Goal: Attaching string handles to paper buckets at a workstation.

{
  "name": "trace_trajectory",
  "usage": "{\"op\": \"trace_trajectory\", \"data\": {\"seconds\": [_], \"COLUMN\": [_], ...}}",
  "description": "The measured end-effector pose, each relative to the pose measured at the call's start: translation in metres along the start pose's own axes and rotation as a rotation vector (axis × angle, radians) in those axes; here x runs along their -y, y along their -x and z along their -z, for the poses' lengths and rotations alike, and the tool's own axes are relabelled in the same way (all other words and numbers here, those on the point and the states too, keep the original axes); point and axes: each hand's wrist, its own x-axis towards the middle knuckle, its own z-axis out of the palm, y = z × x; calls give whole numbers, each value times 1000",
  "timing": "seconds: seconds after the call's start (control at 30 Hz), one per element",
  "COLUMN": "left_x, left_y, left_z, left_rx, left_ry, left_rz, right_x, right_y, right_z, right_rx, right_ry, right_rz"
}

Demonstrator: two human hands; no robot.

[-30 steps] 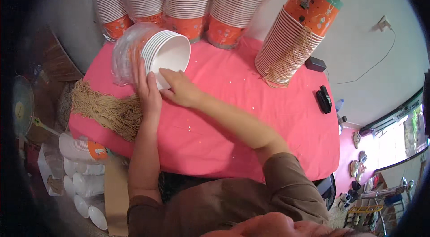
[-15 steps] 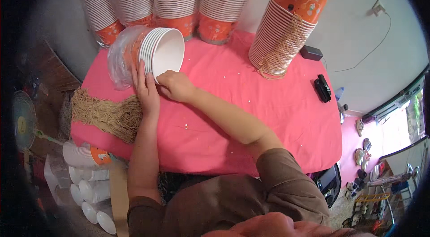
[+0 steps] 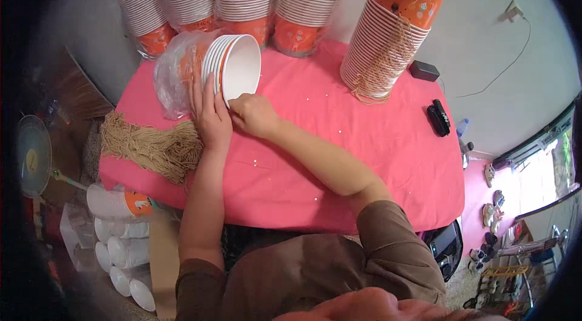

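On its side at the table's left half lies a short nested stack of white-rimmed paper buckets (image 3: 213, 57), with clear plastic wrap (image 3: 170, 78) around its far end. The outermost paper bucket (image 3: 245, 66) faces right with its white inside showing, and a gap with an orange strip parts its rim from the others. My left hand (image 3: 212, 115) lies with fingers stretched along the side of the stack. Pinching the lower rim of that outermost bucket is my right hand (image 3: 254, 115), its fingertips partly hidden. A bundle of tan cords (image 3: 151, 145) rests beside my left wrist.
Tall wrapped bucket stacks (image 3: 245, 0) line the back wall. A leaning bucket stack (image 3: 382, 48) draped with cords stands at the back right, near a black box (image 3: 424, 70) and a black clip-like object (image 3: 438, 118). More buckets (image 3: 121, 251) lie below the left table edge; a fan (image 3: 34, 157) stands there.
The outermost bucket has slid rightward out of the stack, opening a gap with orange showing. Both hands have shifted slightly right with it. The whole view has also shifted a little.
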Motion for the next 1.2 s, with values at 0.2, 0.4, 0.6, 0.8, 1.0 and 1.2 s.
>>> {"op": "trace_trajectory", "data": {"seconds": [0.2,0.4,0.6,0.8,1.0,1.2], "left_x": [2,5,18,46,-26,-43], "left_y": [0,-6,-6,-5,4,41], "left_z": [2,2,5,11,39,95], "left_rx": [49,26,24,104,164,521], "left_ry": [53,-10,70,64,-81,289], "left_rz": [52,-81,37,198,5,76], "right_x": [1,6,9,45,82,90], "right_y": [2,4,17,21,36,46], "right_z": [3,9,41,127,182,173], "right_rx": [22,14,34,42,241,438], "right_ry": [19,11,79,183,188,116], "right_rz": [-60,-96,-33,49,17,-42]}}
